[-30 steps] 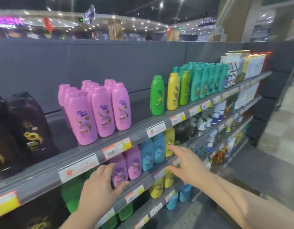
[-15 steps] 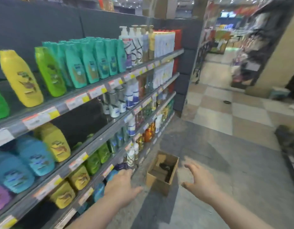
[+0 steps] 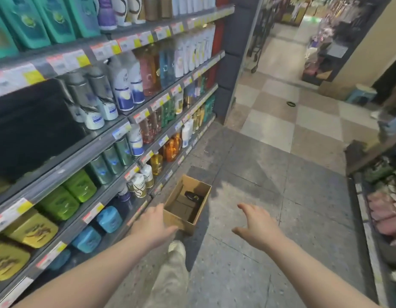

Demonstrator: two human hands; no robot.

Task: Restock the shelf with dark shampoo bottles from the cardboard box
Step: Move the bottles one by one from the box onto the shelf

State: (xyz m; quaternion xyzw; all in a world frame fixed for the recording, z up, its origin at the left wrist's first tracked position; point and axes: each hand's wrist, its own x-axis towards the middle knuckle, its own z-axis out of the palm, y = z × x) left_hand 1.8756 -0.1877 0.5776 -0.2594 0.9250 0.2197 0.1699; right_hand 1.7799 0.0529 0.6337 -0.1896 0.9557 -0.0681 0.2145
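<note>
While the cardboard box sits open on the grey floor just beside the foot of the shelf, both arms reach forward and down toward it, so the step in hand reads as the approach for a pick, not yet the pick itself. The left hand is spread and holds nothing; it overlaps the box's near left corner in this view, though whether it touches the cardboard cannot be told. The right hand is likewise loose-fingered and bare, held well apart from the left and off to the right of the box. Inside, toward the far end, lies one dark shampoo bottle on its side against the box floor; the rest of the interior looks bare, which suggests the box is nearly used up. A shoe is planted just short of the box. The next move likely calls for bending lower, bringing one hand over the rim and down past the tall walls, and closing round the bottle's body before lifting it clear. Which bay of the shelf takes it cannot be told from here.
</note>
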